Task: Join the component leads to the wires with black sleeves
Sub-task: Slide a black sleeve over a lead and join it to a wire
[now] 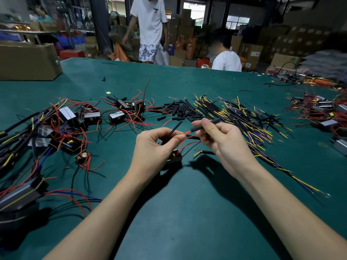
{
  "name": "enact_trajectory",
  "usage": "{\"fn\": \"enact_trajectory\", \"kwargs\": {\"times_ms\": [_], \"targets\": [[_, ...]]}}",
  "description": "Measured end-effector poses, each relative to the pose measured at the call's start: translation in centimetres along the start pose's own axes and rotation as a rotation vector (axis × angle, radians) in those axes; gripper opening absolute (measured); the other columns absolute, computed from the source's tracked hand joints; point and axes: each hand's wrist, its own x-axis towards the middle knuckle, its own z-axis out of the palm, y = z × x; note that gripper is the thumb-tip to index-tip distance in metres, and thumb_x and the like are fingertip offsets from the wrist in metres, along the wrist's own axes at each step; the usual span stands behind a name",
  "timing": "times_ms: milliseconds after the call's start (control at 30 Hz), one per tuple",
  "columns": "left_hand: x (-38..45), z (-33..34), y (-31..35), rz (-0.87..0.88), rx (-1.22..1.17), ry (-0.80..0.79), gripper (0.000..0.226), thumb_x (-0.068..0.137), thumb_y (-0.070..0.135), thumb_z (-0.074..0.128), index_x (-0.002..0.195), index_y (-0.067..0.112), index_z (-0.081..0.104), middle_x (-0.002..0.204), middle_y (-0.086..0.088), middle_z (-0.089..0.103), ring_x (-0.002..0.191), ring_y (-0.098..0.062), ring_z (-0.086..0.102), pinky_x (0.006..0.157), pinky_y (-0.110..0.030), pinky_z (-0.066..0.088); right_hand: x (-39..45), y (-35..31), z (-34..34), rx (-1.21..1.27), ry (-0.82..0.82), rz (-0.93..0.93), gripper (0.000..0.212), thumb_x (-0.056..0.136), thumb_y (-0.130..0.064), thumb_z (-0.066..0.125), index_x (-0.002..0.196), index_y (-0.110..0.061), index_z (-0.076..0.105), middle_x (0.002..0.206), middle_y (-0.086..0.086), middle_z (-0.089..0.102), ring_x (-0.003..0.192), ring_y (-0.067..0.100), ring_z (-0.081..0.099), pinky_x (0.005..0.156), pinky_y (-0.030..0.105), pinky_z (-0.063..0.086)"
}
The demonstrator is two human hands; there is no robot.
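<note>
Pinching a black sleeve (204,125), right hand (218,139) meets left hand's (155,147) red lead (185,132).

A factory assembly floor or warehouse workshop is showing here: a broad green-covered bench (187,81) is carrying heaps of cut wires (244,117), black sleeves (178,109) and small wound components (116,117), while stacked cardboard cartons (251,53) are filling the dim hall behind, where other workers (226,59) are busying themselves.

Dim warehouse, stacked cardboard boxes (251,53) behind green table (187,203), bright windows (237,20).
</note>
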Motion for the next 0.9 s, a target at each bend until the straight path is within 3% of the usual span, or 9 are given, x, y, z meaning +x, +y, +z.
{"fn": "enact_trajectory", "kwargs": {"times_ms": [133,300,400,500,667,900], "targets": [[-0.1,0.0,0.0,-0.014,-0.024,-0.017,0.006,0.080,0.016,0.074,0.078,0.021,0.076,0.068,0.003,0.072,0.063,-0.011,0.061,0.074,-0.040,0.056,-0.4,0.6,0.9,-0.163,-0.060,0.003,0.016,0.090,-0.023,0.060,0.083,-0.020,0.075,0.069,-0.004,0.068,0.065,0.005,0.053,0.064,0.017,0.042],[-0.2,0.0,0.0,-0.001,-0.031,-0.104,0.012,0.082,0.018,0.072,0.092,0.021,0.068,0.077,-0.012,0.072,0.076,-0.034,0.067,0.074,-0.049,0.056,-0.7,0.6,1.2,-0.193,-0.045,0.011,0.015,0.091,-0.019,0.060,0.095,-0.025,0.072,0.066,-0.012,0.066,0.061,-0.001,0.051,0.057,0.009,0.038],[0.0,-0.1,-0.2,0.030,-0.030,-0.090,0.011,0.084,0.014,0.070,0.092,0.020,0.066,0.076,-0.005,0.073,0.076,-0.026,0.069,0.073,-0.039,0.058,-0.9,0.9,1.6,-0.134,-0.093,0.044,0.015,0.092,-0.022,0.058,0.100,-0.025,0.071,0.073,-0.013,0.069,0.065,-0.001,0.052,0.058,0.010,0.038],[0.1,-0.3,-0.3,0.039,-0.008,-0.088,0.008,0.087,0.010,0.067,0.085,0.018,0.067,0.067,-0.001,0.071,0.057,-0.009,0.062,0.057,-0.020,0.048,-0.8,1.0,2.2,-0.086,-0.116,0.067,0.016,0.093,-0.023,0.056,0.102,-0.026,0.069,0.071,-0.014,0.065,0.067,0.005,0.050,0.058,0.015,0.036],[0.0,-0.5,-0.2,-0.001,-0.030,-0.104,0.010,0.088,0.014,0.066,0.086,0.025,0.065,0.063,-0.007,0.070,0.047,-0.010,0.050,0.048,-0.017,0.041,-0.5,0.6,1.3,0.017,0.014,-0.018,0.008,0.093,-0.018,0.058,0.092,-0.017,0.067,0.064,-0.007,0.060,0.061,0.008,0.051,0.053,0.016,0.036],[0.0,-0.7,-0.3,-0.014,-0.021,-0.138,0.007,0.088,0.015,0.065,0.089,0.023,0.064,0.066,-0.006,0.072,0.053,-0.015,0.056,0.055,-0.021,0.046,-0.5,0.8,1.4,-0.047,0.026,-0.097,0.009,0.091,-0.010,0.060,0.083,-0.013,0.064,0.061,-0.006,0.060,0.055,0.006,0.051,0.051,0.014,0.038]]}}
